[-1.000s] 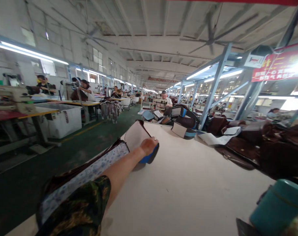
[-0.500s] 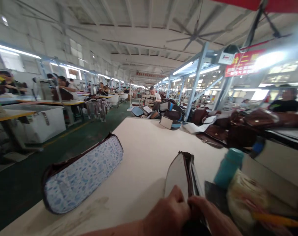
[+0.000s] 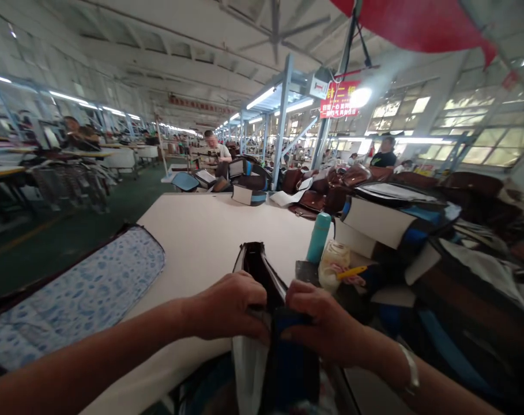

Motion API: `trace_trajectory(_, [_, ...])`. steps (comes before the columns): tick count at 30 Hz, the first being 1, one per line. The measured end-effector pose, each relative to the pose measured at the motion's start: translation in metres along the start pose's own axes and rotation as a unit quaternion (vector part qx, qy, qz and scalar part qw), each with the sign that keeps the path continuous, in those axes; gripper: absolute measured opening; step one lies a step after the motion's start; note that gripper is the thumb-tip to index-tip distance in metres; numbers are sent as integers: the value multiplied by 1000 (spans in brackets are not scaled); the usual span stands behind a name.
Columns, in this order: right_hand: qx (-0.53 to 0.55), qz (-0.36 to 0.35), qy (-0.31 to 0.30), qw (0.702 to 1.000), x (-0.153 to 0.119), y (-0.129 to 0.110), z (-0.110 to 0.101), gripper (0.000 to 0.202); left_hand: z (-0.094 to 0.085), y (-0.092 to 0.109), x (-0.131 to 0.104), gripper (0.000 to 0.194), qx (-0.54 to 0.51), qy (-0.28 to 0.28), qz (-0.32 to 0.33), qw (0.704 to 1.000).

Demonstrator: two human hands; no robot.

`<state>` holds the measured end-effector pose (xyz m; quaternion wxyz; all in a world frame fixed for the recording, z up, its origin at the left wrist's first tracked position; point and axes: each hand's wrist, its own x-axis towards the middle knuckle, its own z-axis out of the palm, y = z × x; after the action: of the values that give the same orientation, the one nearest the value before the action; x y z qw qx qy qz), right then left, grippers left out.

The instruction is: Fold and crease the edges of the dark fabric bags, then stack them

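Note:
An unfinished bag [image 3: 256, 259], dark brown with pale side panels, stands lengthwise between my hands at the front edge of the table. My left hand [image 3: 233, 302] is closed on its left edge, fingers curled over the rim. On the opposite edge my right hand [image 3: 320, 323] pinches the rim beside a dark blue part. Between the two edges the bag gapes, showing a dark inside; its near end is shadowed and partly out of sight. To the left lies a similar bag piece [image 3: 89, 282] with blue-and-white patterned lining and a dark border, touched by neither hand.
On the pale table [image 3: 196, 222], a teal bottle [image 3: 319, 237] stands right of the bag, beside a jar-like container [image 3: 333, 262] and a yellow-handled tool [image 3: 352, 272]. Stacked bag parts [image 3: 376, 222] crowd the right side; brown bags [image 3: 313, 200] lie behind. Co-workers sit farther off.
My view has swung right. My hands, close together before, have moved apart to opposite edges of the bag, and its opening is now wider.

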<state>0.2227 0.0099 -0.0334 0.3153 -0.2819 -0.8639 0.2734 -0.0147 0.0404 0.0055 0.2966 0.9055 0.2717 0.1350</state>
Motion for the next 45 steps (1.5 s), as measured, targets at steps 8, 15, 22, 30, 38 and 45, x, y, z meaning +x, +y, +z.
trace_trajectory(8, [225, 84, 26, 970, -28, -44, -1, 24, 17, 54, -25, 34, -303, -49, -133, 942])
trace_trajectory(15, [257, 96, -6, 962, -39, -45, -14, 31, 29, 57, -14, 29, -299, -35, -117, 946])
trace_trajectory(22, [240, 113, -40, 963, -30, -44, -26, 33, 36, 60, -2, 15, -273, -37, -99, 956])
trace_trajectory(30, [382, 137, -18, 914, -37, -26, -10, 22, 37, 60, 2, 16, -284, -47, -128, 949])
trace_trajectory(38, [338, 178, 85, 920, -37, -39, 1, 10, 38, 64, 3, 14, -202, -36, -150, 967])
trace_trajectory(45, [232, 108, 141, 956, -44, -44, 10, 5, 37, 65, -5, 15, -217, -39, -162, 962])
